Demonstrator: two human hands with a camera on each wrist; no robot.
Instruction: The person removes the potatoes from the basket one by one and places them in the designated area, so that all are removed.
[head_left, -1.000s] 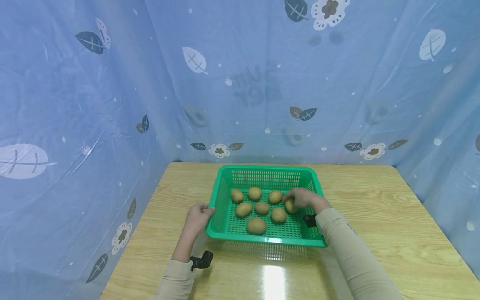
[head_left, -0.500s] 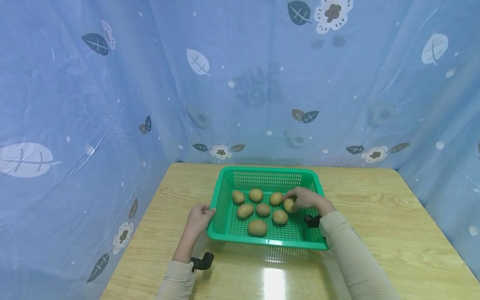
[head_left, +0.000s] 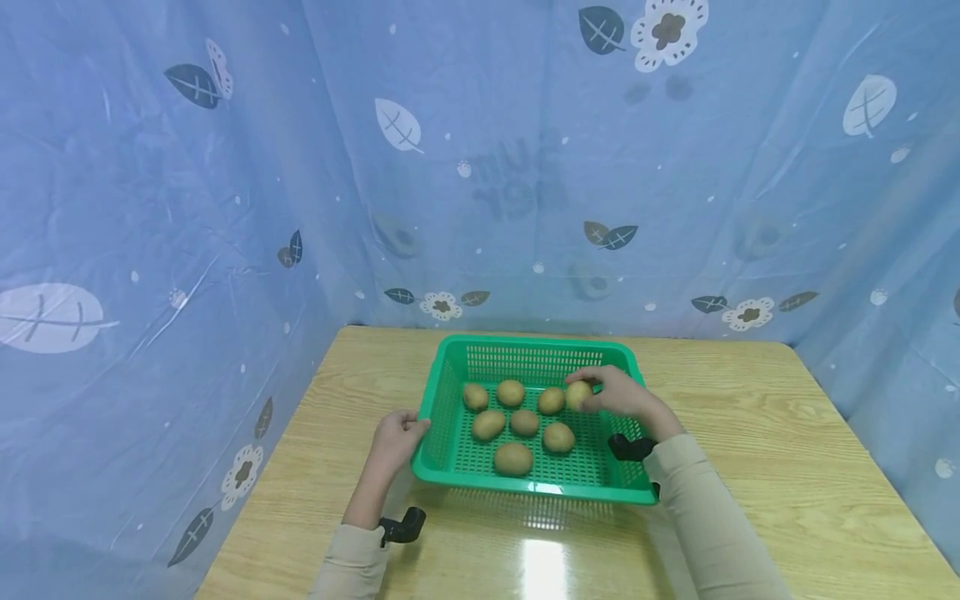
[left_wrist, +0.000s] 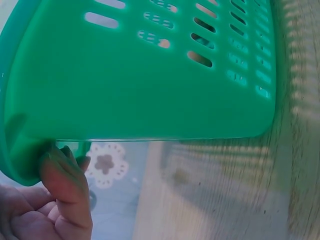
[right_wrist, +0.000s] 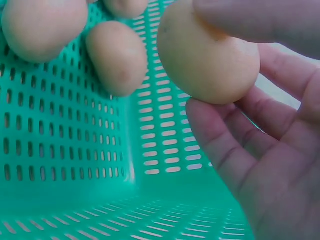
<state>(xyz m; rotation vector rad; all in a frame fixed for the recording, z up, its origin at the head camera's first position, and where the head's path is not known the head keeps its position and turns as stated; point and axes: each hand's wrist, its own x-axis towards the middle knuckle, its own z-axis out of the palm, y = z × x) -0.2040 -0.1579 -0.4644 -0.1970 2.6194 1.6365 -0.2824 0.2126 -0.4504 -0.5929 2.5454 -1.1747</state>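
A green slotted plastic basket (head_left: 536, 492) stands on the table with several brown potatoes spread over its floor. My right hand (head_left: 618, 393) holds one potato (head_left: 578, 396) between thumb and fingers at the basket's right side; the right wrist view shows this potato (right_wrist: 210, 55) lifted off the basket floor. Another potato (head_left: 551, 401) lies just left of it. At the basket's left rim, my left hand (head_left: 395, 435) pinches the edge. In the left wrist view the left hand's fingers (left_wrist: 67, 190) curl under the rim, and part of the grip is hidden behind it.
The basket rests on a wood-grain table (head_left: 750, 433). A blue curtain (head_left: 480, 125) printed with leaves and flowers hangs behind and on both sides. Inside the basket, a larger potato (head_left: 513, 459) lies near the front wall.
My right hand has raised the potato from the basket floor, moving it slightly up and back. My left hand stays at the left rim. The head view has shifted slightly.
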